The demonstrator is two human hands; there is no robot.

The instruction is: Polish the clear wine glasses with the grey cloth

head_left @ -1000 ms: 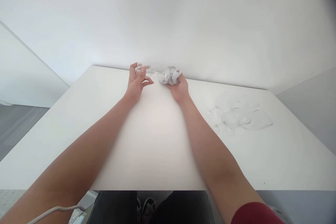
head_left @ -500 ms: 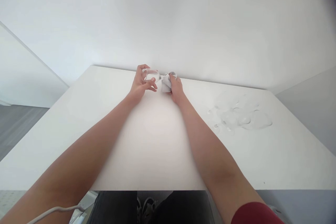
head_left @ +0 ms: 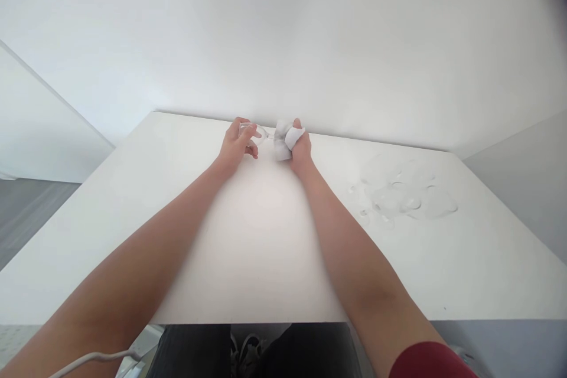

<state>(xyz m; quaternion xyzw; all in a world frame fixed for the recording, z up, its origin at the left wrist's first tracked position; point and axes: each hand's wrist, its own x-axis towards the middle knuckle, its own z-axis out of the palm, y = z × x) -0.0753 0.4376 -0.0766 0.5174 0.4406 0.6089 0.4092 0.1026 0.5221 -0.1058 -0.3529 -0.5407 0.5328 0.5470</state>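
A clear stemmed glass (head_left: 261, 133) lies sideways between my hands near the far edge of the white table. Its bowl is in my left hand (head_left: 237, 140), whose fingers curl around it with the thumb on top. The short stem points right, toward a crumpled white cloth or tissue (head_left: 283, 140). My right hand (head_left: 302, 144) grips this cloth against the foot end of the glass. The cloth covers the foot, so I cannot see it.
A clear puddle (head_left: 407, 198) of liquid spreads on the right side of the table (head_left: 257, 260). A white wall (head_left: 283, 29) rises behind the far edge. A white cable (head_left: 95, 357) passes by my left forearm at the lower left.
The cloth in my right hand has shifted and turned, with a folded flap now showing on top. My left fingers have moved slightly on the bowl, and the glass sits a little lower.
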